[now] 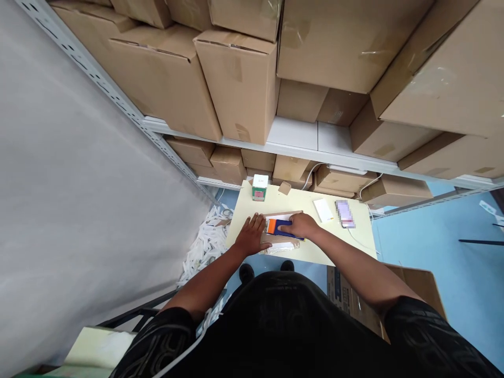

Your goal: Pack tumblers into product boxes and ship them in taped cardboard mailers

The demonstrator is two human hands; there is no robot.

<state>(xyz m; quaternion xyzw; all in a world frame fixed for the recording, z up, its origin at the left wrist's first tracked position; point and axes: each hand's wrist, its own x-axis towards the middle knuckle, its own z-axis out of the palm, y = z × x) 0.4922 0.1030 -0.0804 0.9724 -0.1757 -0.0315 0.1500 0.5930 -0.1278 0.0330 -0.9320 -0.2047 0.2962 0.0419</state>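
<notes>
My left hand [252,234] lies flat with fingers spread on a flat brown package [280,215] on the pale yellow table [346,244]. My right hand [301,226] is closed over a blue and orange tool [275,227], pressing it onto the same package. A clear plastic strip [281,247] lies just below the package near the table's front edge.
On the table stand a small green and white box [260,187], a small cardboard cube [284,187], a white card [323,209] and a phone [345,213]. Shelves of cardboard boxes [236,79] rise behind. White paper scraps [205,247] litter the floor at left. An open carton [413,283] sits at right.
</notes>
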